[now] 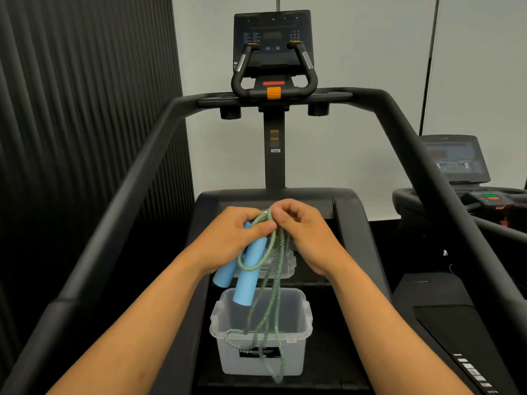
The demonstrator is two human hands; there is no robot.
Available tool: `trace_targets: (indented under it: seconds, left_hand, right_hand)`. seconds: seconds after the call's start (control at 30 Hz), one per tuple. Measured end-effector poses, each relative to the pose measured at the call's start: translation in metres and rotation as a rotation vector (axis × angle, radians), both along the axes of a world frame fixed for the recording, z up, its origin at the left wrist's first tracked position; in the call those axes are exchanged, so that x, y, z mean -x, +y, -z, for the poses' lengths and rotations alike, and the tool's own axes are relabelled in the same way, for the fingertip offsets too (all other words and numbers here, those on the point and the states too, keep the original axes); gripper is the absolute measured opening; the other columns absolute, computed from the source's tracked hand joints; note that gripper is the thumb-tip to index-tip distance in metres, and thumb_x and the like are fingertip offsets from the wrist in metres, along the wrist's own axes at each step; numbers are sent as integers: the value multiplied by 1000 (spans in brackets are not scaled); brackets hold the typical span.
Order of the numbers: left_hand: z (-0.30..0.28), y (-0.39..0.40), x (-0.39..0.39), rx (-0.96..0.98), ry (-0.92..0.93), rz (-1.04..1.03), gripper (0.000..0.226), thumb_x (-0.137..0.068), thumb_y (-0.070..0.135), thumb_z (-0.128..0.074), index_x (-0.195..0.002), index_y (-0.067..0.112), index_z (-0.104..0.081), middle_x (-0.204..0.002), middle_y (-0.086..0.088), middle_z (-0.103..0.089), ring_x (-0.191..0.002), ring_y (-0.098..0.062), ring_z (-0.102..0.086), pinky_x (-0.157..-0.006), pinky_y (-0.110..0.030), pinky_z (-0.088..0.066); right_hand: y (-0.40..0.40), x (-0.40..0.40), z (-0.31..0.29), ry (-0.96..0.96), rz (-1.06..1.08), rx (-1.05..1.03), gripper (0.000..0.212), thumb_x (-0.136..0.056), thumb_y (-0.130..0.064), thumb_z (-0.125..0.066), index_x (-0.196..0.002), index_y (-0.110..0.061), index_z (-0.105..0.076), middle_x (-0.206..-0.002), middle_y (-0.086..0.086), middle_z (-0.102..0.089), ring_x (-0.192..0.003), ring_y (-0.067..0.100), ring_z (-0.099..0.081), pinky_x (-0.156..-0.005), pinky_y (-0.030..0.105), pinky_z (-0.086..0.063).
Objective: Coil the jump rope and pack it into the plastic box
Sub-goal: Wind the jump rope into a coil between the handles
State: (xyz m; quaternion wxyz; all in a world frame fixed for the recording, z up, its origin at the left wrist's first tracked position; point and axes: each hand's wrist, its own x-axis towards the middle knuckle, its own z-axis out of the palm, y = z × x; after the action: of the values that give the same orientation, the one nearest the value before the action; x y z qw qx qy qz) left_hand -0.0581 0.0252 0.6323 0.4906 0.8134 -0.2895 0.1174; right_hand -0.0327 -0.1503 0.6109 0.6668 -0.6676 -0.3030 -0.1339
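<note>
Forearms low-centre | L hand [232, 233] grip: curled on both blue handles [251, 269] | R hand [299, 226] grip: pinching rope [268, 306] at top | loops dangle over open box [261, 334], lower centre | step: coiling, unfinished | next, prob.: gather slack, lower in.

A black exercise machine [274, 155] fills the middle of the view, its side rails [119, 201] running up to a dark console [272, 38] with an orange knob [273, 92] below it. Behind it stands a pale panelled wall [356, 52]. To the left is a dark ribbed wall [85, 95]. At the right stands a second machine [456, 172] with a lit screen. The floor [413, 243] is dark.
</note>
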Motion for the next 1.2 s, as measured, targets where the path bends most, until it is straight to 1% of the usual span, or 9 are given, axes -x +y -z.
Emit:
trace_targets:
  seconds: [0.2,0.37,0.5,0.6,0.73,0.87,0.97,1.1,1.2]
  left_hand:
    - [1,4,0,132,18,-43,24,-97,24,-66,-74,16,-67,-65,10,-58,-62,-8,-51,-64,-30,-45]
    - [5,2,4,362,190,46,42,-86,52,-67,-73,15,-54,-72,-7,-49,-62,-19,-47,-58,-32,-42]
    - [5,-3,7,479,275,107,48,-77,67,-67,-63,22,-56,-70,-5,-57,-61,-21,-44,-62,-37,-38]
    - [6,3,6,422,201,140,45,-83,57,-66,-62,19,-56,-68,-7,-57,-57,-21,-42,-59,-34,-39]
    - [1,-1,7,355,101,59,41,-86,44,-64,-68,8,-57,-62,-8,-55,-48,-18,-46,-46,-25,-40]
    - [-1,-8,4,312,46,-12,38,-85,44,-64,-65,12,-60,-61,-1,-59,-51,-11,-50,-53,-25,-44]
    - [-1,-10,3,291,19,-37,41,-86,46,-63,-69,8,-62,-60,1,-59,-52,-10,-51,-53,-23,-45]
    - [-2,-9,-1,283,-9,-53,45,-94,36,-63,-79,-6,-63,-65,-4,-63,-55,-11,-57,-56,-24,-51]
    - [-4,-6,-6,244,-32,-73,40,-96,34,-64,-80,-2,-67,-65,-4,-66,-59,-14,-62,-60,-28,-53]
  right_hand:
    - [-4,-9,-1,86,14,-318,25,-109,-23,-42,-90,-12,-53,-68,1,-51,-60,15,-50,-61,31,-47]
    - [-4,-10,0,117,90,-401,25,-109,-26,-45,-86,-18,-50,-60,-6,-26,-51,10,-23,-48,24,-26]
    - [0,-10,-1,144,177,-454,23,-109,-26,-44,-89,-18,-51,-58,-8,-27,-51,9,-22,-46,23,-23]
    - [-7,-12,-2,169,285,-511,20,-109,-24,-44,-92,-17,-53,-56,-10,-30,-49,7,-25,-46,23,-25]
    - [-6,-14,3,116,350,-313,18,-104,-25,-54,-89,-22,-64,-52,-19,-49,-50,2,-39,-55,24,-35]
    - [4,-14,6,80,333,-80,17,-96,-24,-60,-90,-23,-76,-90,-10,-74,-85,9,-66,-84,37,-54]
    - [7,-10,5,65,285,-13,26,-98,-27,-53,-94,-25,-79,-105,-2,-76,-106,16,-69,-101,45,-53]
    - [8,1,1,118,-79,-83,35,-107,-29,-44,-102,-16,-76,-105,19,-74,-102,27,-70,-98,46,-56]
    - [8,3,2,129,-156,12,29,-105,-37,-49,-112,-19,-71,-100,10,-71,-96,30,-70,-88,45,-59]
